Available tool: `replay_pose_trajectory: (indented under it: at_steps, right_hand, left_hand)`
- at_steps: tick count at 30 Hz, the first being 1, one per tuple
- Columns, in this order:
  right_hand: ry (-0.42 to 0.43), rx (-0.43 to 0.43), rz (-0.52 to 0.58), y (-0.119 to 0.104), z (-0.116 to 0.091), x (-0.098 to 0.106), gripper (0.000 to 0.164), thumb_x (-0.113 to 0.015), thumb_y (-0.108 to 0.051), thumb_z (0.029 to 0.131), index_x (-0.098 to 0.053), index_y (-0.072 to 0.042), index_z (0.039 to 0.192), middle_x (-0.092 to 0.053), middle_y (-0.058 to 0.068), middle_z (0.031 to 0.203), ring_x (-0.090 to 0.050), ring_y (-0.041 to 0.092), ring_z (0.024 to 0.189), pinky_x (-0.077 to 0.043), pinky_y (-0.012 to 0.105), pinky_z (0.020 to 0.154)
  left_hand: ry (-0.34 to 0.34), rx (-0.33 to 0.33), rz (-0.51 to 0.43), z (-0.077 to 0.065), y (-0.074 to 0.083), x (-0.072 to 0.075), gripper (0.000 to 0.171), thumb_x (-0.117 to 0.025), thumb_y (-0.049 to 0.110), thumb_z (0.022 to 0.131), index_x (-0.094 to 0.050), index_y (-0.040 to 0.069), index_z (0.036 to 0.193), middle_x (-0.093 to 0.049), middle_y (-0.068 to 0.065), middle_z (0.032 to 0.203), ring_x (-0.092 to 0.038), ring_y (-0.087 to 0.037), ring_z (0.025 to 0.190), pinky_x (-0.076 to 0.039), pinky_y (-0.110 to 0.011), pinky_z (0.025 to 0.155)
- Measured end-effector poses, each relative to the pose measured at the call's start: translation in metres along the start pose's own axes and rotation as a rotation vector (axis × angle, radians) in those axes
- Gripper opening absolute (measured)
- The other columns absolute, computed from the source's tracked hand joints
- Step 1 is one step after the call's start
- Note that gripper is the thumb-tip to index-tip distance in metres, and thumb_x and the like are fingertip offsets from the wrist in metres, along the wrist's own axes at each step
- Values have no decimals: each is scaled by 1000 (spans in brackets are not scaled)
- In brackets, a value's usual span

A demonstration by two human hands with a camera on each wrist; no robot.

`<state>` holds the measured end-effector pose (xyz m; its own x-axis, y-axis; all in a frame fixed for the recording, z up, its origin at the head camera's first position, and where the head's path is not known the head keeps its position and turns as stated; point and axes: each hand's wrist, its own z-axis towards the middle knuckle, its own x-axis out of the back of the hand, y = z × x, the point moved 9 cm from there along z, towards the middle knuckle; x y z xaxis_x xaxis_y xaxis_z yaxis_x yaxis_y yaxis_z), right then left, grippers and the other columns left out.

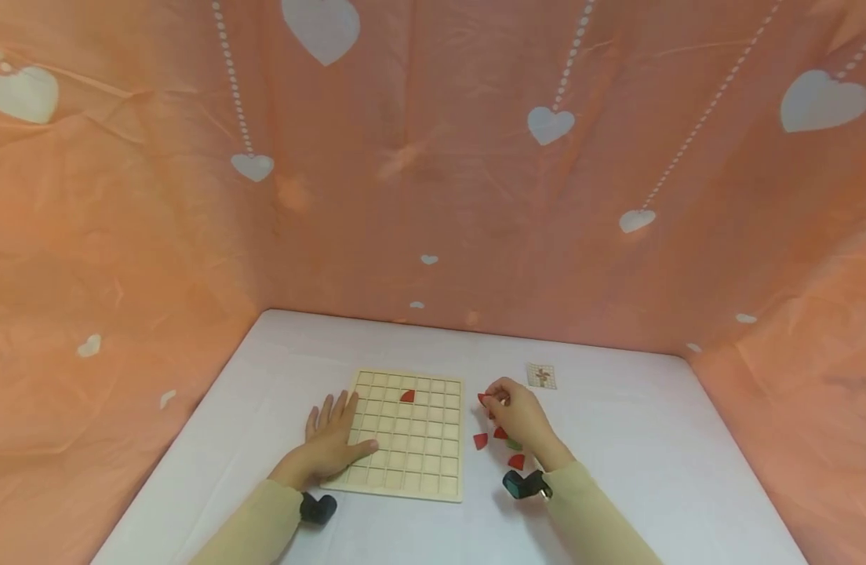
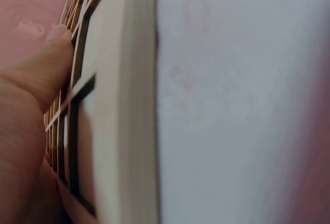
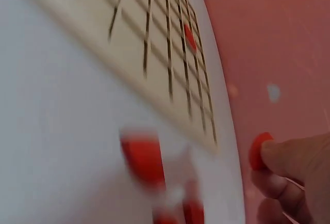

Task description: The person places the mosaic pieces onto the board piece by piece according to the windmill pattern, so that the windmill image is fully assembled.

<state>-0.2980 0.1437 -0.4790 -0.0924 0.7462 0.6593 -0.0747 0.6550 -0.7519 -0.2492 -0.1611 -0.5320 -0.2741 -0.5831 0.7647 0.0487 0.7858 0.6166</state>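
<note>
A pale wooden grid board [image 1: 405, 471] lies on the white table, with one red quarter-round piece [image 1: 408, 396] in a cell near its far side. My left hand [image 1: 329, 447] rests on the board's left edge, fingers spread and thumb over the grid. Just right of the board, my right hand [image 1: 521, 416] pinches a red piece [image 3: 259, 152] between thumb and fingers, above the table. Below that hand lie several loose red pieces [image 1: 480, 441] and a green piece [image 1: 514, 445], partly covered by it. In the right wrist view the loose pieces are blurred.
A small pattern card [image 1: 542, 376] with a reddish-brown pinwheel figure on a grid lies beyond the right hand. An orange-pink curtain [image 1: 433, 196] with white hearts stands behind the table [image 1: 616, 392] and along both sides.
</note>
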Motion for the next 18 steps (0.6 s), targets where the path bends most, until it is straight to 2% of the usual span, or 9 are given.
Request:
replay_pose_trajectory:
  at_steps: [4, 11, 18]
  right_hand:
    - [11, 69, 12, -22, 7, -29, 5, -66, -22, 93, -63, -18, 94, -58, -3, 80, -52, 15, 63, -44, 29, 50]
    - [-18, 140, 99, -51, 13, -81, 8, -65, -19, 94, -60, -14, 97, -57, -2, 81, -52, 14, 72, -45, 28, 61]
    - [-29, 137, 111, -61, 15, -113, 8, -67, -20, 92, -61, -16, 94, -57, -6, 79, -52, 12, 72, -44, 29, 63]
  left_hand:
    - [4, 4, 8, 0, -1, 0, 103, -63, 51, 89, -1, 1, 154, 7, -22, 159, 17, -41, 143, 18, -56, 108]
    - [6, 10, 24, 2, -1, -1, 103, -64, 52, 88, -2, 2, 154, 6, -21, 159, 16, -40, 143, 16, -56, 109]
    - [3, -4, 70, 4, -2, -2, 103, -62, 54, 88, -4, 1, 154, 3, -23, 159, 13, -41, 143, 15, -56, 110]
